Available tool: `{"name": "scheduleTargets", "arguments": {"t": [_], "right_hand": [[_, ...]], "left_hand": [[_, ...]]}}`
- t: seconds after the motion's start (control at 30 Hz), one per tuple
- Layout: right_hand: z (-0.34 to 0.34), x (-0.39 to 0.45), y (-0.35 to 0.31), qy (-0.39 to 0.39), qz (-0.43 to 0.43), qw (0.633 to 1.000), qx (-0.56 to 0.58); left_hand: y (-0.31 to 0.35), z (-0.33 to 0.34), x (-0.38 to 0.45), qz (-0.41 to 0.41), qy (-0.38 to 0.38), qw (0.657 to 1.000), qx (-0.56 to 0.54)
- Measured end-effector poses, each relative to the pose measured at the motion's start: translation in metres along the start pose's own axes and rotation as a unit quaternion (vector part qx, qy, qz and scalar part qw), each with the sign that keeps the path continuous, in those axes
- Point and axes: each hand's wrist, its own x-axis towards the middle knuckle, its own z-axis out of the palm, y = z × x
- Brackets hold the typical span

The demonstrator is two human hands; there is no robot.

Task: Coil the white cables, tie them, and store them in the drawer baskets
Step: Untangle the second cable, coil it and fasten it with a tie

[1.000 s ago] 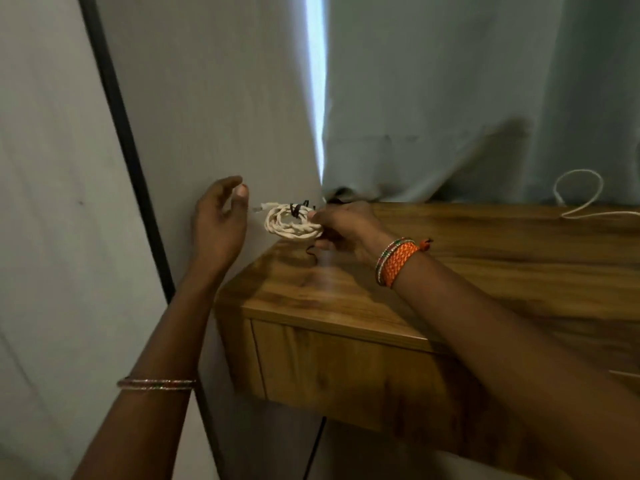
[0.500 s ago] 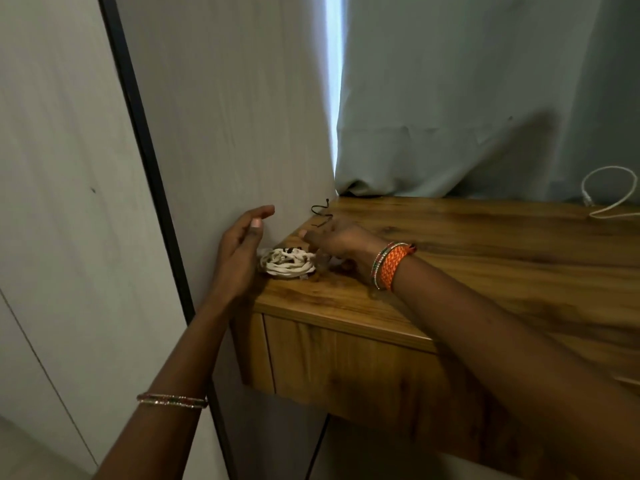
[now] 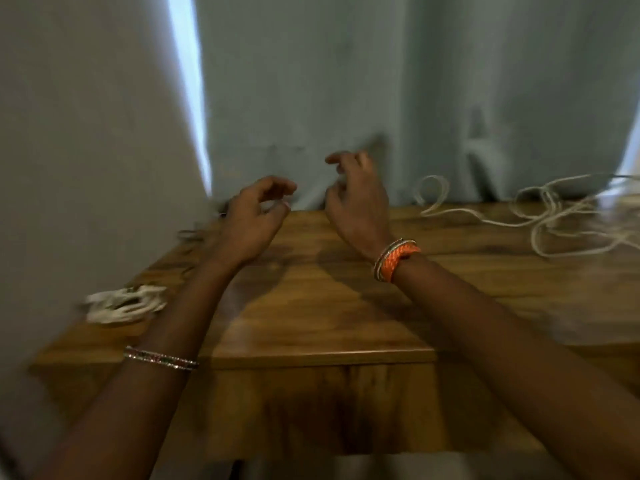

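Note:
A coiled white cable point(image 3: 124, 304) lies on the left end of the wooden desk top point(image 3: 311, 306), close to the wall. A loose tangle of white cable point(image 3: 540, 220) sprawls over the far right of the desk. My left hand point(image 3: 252, 220) hovers above the desk's back left with fingers curled and apart, holding nothing. My right hand point(image 3: 356, 199) hangs beside it near the curtain, fingers loosely spread and empty. Both hands are well clear of either cable. The picture is blurred by motion.
A grey-blue curtain point(image 3: 381, 98) hangs behind the desk. A pale wall panel point(image 3: 86, 133) stands at the left. A closed drawer front point(image 3: 329, 403) sits below the desk's front edge. A small dark wire tie point(image 3: 188, 233) lies near the back left corner.
The coiled cable was set down on the desk's left end and both hands let go and rose away. The view swung right, bringing the loose cable tangle into sight.

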Motion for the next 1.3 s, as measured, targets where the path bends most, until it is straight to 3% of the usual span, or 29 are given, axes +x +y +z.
{"name": "scheduleTargets", "arguments": {"t": [0.1,0.17,0.3,0.43,0.57,0.77,1.03,1.13,1.3], "right_hand": [[-0.066,0.002,0.051,0.076,-0.139,0.972,-0.174],[-0.104,0.002,0.091,0.061,-0.132,0.958,-0.246],[-0.143,0.000,0.165,-0.040,-0.004,0.952,-0.303],[-0.131,0.007,0.217,-0.167,0.148,0.933,-0.283],[-0.098,0.013,0.266,-0.222,0.282,0.901,-0.243],[-0.081,0.028,0.300,-0.266,0.328,0.861,-0.283],[-0.079,0.025,0.250,-0.214,0.091,0.929,-0.288],[-0.072,0.028,0.224,-0.199,0.012,0.932,-0.301],[-0.071,0.025,0.199,-0.122,-0.074,0.935,-0.324]], "left_hand": [[0.018,0.061,0.033,0.005,-0.048,0.998,-0.038],[0.035,0.107,0.049,0.009,-0.096,0.995,-0.038],[0.054,0.191,0.067,0.058,-0.214,0.974,0.042],[0.045,0.248,0.075,0.083,-0.280,0.950,0.111],[0.010,0.280,0.076,0.018,-0.299,0.945,0.128],[-0.023,0.280,0.080,-0.013,-0.283,0.948,0.149],[-0.030,0.272,0.080,0.009,-0.222,0.962,0.157],[-0.034,0.257,0.077,-0.007,-0.184,0.953,0.239],[-0.044,0.217,0.075,0.031,-0.117,0.978,0.169]]}}
